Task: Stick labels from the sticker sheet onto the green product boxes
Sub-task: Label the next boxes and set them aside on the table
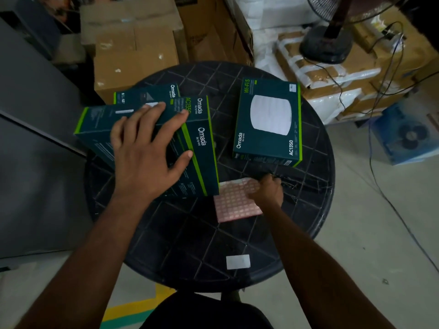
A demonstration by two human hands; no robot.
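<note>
Together we work at a round black table with a ribbed lattice top; our left hand lies spread, fingers straight and fanned, flat on the top green box of a loose stack at the table's left, pressing it and gripping nothing; that top box sits tilted and skewed across a second green box beneath it, and a third box peeks out behind them at the far edge; a white label shows on the top box beside our fingertips; a fourth green box, face up with a white round device printed on it, lies apart on the table's right; between the stack and this box, nearer to us, the pink sticker sheet rests flat on the table, one corner touching the stack; our right hand is on the sheet's far right edge, fingers curled down onto it, though we cannot tell whether they pinch a label or merely press; a small white rectangle lies alone near the table's close rim; brown cartons stand behind the table, and a fan's base rests on taped parcels to the right.
</note>
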